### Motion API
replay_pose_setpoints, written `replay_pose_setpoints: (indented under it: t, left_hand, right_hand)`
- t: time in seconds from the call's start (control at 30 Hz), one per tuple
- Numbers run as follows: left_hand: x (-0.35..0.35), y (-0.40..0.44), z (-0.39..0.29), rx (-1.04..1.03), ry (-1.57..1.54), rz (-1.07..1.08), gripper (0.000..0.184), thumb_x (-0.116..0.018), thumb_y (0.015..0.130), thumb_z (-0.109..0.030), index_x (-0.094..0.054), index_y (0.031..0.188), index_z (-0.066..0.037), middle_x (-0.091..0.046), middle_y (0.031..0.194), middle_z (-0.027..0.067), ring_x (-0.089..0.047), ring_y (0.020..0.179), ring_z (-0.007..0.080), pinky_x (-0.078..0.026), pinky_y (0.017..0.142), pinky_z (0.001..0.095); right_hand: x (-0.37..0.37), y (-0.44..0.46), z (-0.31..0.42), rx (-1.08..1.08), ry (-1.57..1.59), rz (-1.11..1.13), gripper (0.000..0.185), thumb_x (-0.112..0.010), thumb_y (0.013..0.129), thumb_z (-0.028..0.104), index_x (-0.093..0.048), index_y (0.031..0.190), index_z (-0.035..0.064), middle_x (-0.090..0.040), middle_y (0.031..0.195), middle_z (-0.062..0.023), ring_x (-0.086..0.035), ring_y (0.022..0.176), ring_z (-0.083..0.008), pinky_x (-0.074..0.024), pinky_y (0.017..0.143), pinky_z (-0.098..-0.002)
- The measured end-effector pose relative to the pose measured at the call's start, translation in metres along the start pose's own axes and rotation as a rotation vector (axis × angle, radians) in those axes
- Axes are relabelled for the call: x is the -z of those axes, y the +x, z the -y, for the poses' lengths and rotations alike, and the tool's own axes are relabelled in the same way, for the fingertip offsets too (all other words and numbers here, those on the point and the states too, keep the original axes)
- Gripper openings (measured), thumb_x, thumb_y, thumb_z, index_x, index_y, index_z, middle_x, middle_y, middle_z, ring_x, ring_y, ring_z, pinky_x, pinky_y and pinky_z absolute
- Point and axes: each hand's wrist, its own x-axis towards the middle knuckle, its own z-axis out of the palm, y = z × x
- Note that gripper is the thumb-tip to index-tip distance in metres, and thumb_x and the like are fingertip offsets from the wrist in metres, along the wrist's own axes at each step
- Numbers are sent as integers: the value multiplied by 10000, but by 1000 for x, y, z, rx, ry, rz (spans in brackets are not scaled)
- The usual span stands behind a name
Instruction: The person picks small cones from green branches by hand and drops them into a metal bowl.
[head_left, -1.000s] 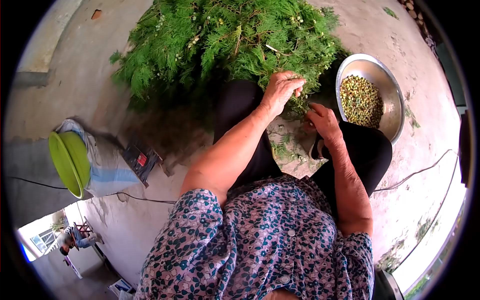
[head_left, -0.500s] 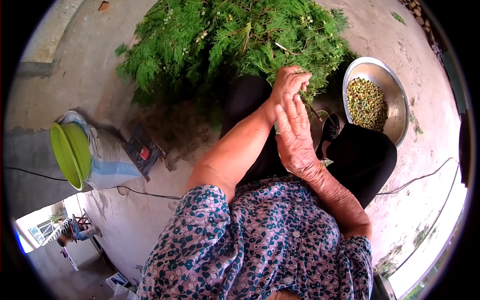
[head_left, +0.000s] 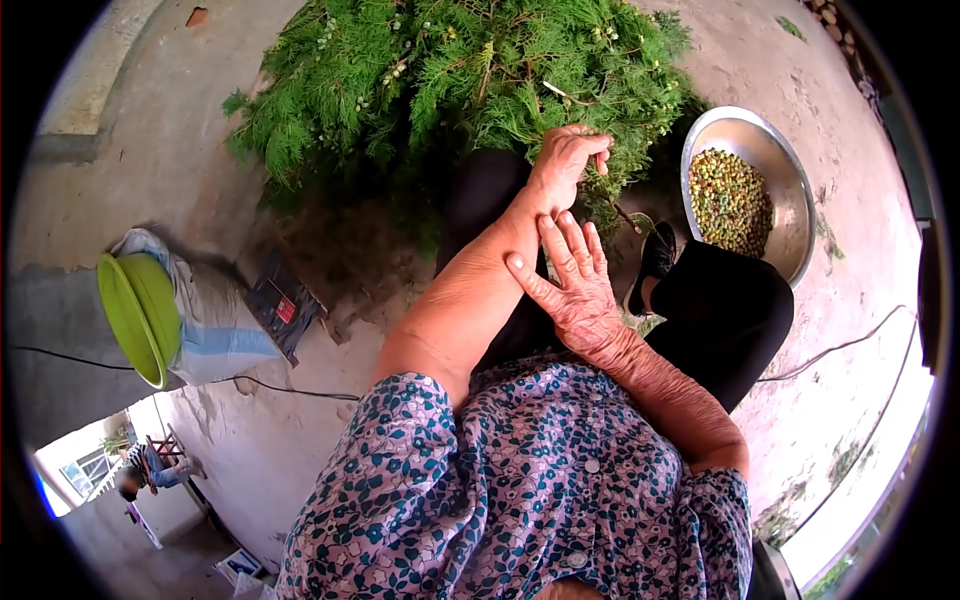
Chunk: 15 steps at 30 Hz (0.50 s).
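Observation:
Leafy green branches (head_left: 470,80) with small pale cones form a heap in front of my knees. My left hand (head_left: 575,158) is closed at the near right edge of the heap, round a green branch whose bare stem (head_left: 626,216) points toward me. My right hand (head_left: 580,290) is open, fingers spread, its fingertips against my left forearm near the wrist. A metal basin (head_left: 795,200) right of the heap holds many small yellow-green pieces (head_left: 730,202).
At the left, a lime-green basin (head_left: 130,315) leans against a pale sack (head_left: 215,325), beside a dark flat piece (head_left: 277,303). Black cables cross the floor on both sides. A person (head_left: 150,470) is in the far lower left. My right foot wears a black shoe (head_left: 657,255).
My right hand has moved from beside the branches to my left forearm, opened, and slid slightly down it with spreading fingers. My left hand stays near the heap's edge.

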Motion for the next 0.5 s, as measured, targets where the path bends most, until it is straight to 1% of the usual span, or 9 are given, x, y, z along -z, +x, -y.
replay_pose_setpoints:
  t: [0.1,0.17,0.2,0.23,0.3,0.37,0.4,0.43,0.5]
  left_hand:
    - [0,0,-2,38,11,-14,191,-607,737,-182,-577,610,-43,-567,584,46,-503,576,132,-355,634,260]
    - [1,2,0,72,-8,-43,173,-617,726,-205,-579,635,-63,-573,594,33,-512,598,131,-341,632,290]
    - [-1,1,-3,131,-43,-67,153,-627,710,-210,-573,666,-74,-577,602,20,-514,588,130,-322,637,323]
    - [1,5,-1,139,-51,-73,135,-624,711,-202,-564,687,-83,-578,603,13,-515,568,126,-310,636,342]
    - [4,5,1,148,-63,-42,126,-624,712,-183,-576,724,-67,-577,601,20,-512,540,126,-312,647,348]
    - [3,5,8,62,-153,15,127,-624,716,-166,-585,750,-51,-573,594,29,-510,530,124,-316,644,319]
    - [3,4,8,62,-161,26,135,-620,719,-150,-586,768,-29,-570,590,37,-509,527,123,-320,643,288]
    - [3,2,8,61,-136,44,142,-612,728,-151,-580,772,-20,-566,586,35,-512,535,122,-321,613,260]
    - [4,-2,6,35,-130,78,157,-606,735,-158,-578,791,-14,-563,586,32,-513,543,120,-322,584,250]
  right_hand:
    - [7,-7,-6,18,4,10,566,-469,761,85,-400,1287,282,-228,1386,-158,-223,1282,-345,-156,1025,-537]
    - [14,-14,-13,68,29,-48,474,-520,706,34,-555,1156,181,-326,1337,-168,-294,1248,-348,-188,1019,-511]
    - [26,-17,-20,63,205,-95,310,-553,737,33,-620,1026,123,-425,1262,-163,-371,1194,-341,-225,1000,-510]
    - [18,-21,-29,60,145,-232,265,-602,667,35,-617,931,56,-489,1187,-148,-452,1113,-326,-316,945,-470]
    - [14,-22,-39,-190,275,-456,223,-584,704,-5,-597,923,35,-526,1083,-154,-499,1010,-313,-393,866,-397]
    - [23,-15,-48,-489,276,-668,174,-560,739,-23,-580,907,19,-532,994,-157,-515,919,-288,-424,787,-332]
    - [15,-21,-65,-648,304,-699,120,-566,791,48,-579,907,23,-543,943,-145,-532,858,-269,-433,740,-322]
    - [15,-23,-74,-838,354,-687,147,-545,843,153,-576,880,14,-568,820,-112,-552,705,-231,-437,654,-306]
    - [11,-35,-98,-1063,1075,-422,387,-473,885,344,-565,905,-32,-588,818,-121,-554,683,-205,-457,655,-289]
